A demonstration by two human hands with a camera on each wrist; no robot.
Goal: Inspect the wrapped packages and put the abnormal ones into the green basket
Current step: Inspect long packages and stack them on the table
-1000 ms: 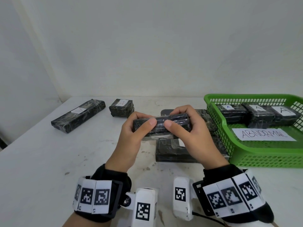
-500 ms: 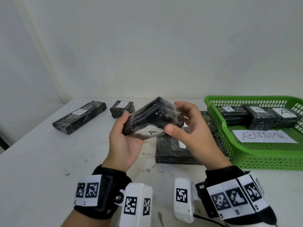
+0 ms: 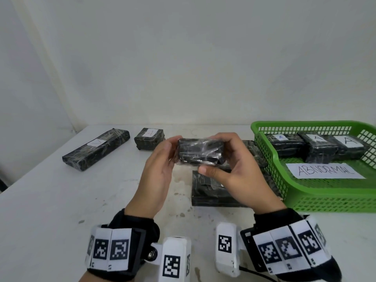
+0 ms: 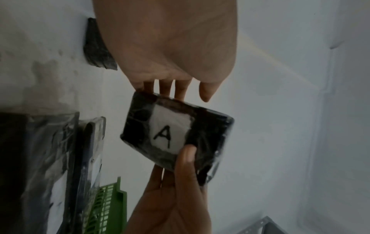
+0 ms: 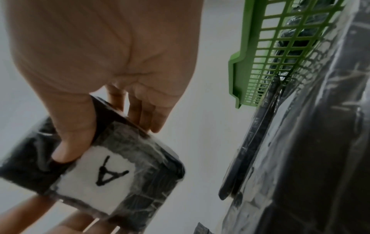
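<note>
Both hands hold a small black wrapped package [image 3: 200, 152] above the table's middle. My left hand [image 3: 174, 142] cups its left end. My right hand [image 3: 214, 154] pinches its right end, thumb underneath and fingers over the top. The package's white label marked "A" [image 4: 170, 136] faces down toward the wrists, and the right thumb [image 5: 74, 142] lies beside that label [image 5: 104, 174]. The green basket [image 3: 325, 197] stands to the right with three "A"-labelled packages [image 3: 319, 148] and an "ABNORMAL" sheet [image 3: 325, 170] inside.
A long wrapped package [image 3: 95, 151] and a small one labelled "A" [image 3: 149, 138] lie at the back left. Flat wrapped packages [image 3: 211, 192] lie under the hands, close to the basket's left wall. The wall rises behind the table.
The package was turned from a tilted pose with its label partly showing to level, its plain side toward the head camera. Both hands stayed on it.
</note>
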